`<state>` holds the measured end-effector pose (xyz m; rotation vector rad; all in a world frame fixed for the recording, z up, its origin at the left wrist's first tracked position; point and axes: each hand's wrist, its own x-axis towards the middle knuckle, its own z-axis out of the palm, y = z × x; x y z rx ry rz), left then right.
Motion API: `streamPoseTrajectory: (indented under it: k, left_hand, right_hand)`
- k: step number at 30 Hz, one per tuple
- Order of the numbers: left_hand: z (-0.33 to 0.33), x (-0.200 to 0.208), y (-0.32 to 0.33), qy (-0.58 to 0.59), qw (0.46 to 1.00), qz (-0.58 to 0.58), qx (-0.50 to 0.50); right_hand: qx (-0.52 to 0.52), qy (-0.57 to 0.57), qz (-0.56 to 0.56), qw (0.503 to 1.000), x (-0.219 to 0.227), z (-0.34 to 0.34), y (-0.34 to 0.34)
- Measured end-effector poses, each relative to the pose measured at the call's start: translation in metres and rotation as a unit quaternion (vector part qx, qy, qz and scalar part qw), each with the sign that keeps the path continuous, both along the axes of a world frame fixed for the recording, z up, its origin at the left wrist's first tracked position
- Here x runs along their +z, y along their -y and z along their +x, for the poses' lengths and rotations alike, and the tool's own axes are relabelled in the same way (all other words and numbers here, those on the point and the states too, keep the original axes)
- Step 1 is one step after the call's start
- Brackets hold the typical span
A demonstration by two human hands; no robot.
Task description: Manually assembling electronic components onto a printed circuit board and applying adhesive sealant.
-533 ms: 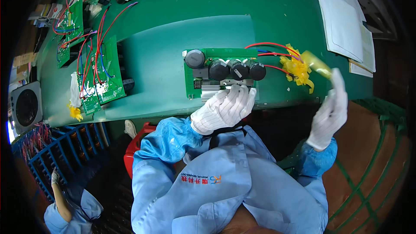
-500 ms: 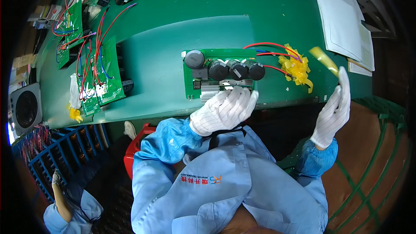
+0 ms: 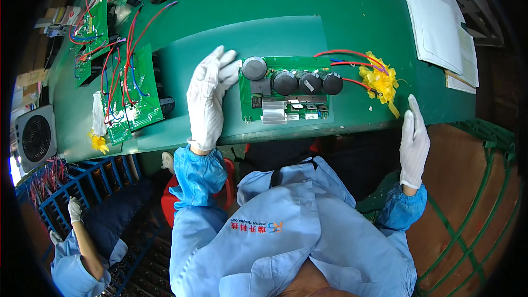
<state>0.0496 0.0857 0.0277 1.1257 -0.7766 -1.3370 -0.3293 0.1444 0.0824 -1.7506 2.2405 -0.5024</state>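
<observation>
A green circuit board (image 3: 281,91) with several round black capacitors and a silver heat sink (image 3: 274,111) lies near the table's front edge. My left hand (image 3: 206,99), in a white glove, is beside the board's left edge, its fingers stretched out and the fingertips at or touching the board's corner. Red and blue wires (image 3: 352,57) run from the board's right side to a crumpled bunch of yellow tape (image 3: 379,78). My gloved right hand (image 3: 413,146) hovers at the table's front edge, to the right of the tape, fingers extended and nothing visible in them.
More wired circuit boards (image 3: 132,91) stand on the left of the green table (image 3: 264,0). White papers (image 3: 434,30) lie at the right. A fan-like grey box (image 3: 36,135) and a blue rack (image 3: 71,187) are at the far left, near another person's gloved hand (image 3: 75,209).
My left hand has gone from the board's front to its left side. My right hand has dropped nearer to me; the yellow strip at its fingertips is no longer there.
</observation>
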Motion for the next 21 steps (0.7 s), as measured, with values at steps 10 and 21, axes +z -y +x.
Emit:
streamPoseTrajectory:
  k: [10, 21]
  left_hand:
    - [-0.018, -0.016, 0.0, 0.142, 0.987, 0.061, -0.048]
    - [-0.028, -0.023, 0.014, 0.341, 0.939, 0.028, -0.037]
  right_hand:
    - [0.124, 0.348, 0.045, 0.928, -0.022, 0.081, 0.015]
    - [0.329, 0.133, -0.058, 0.933, -0.037, 0.102, 0.053]
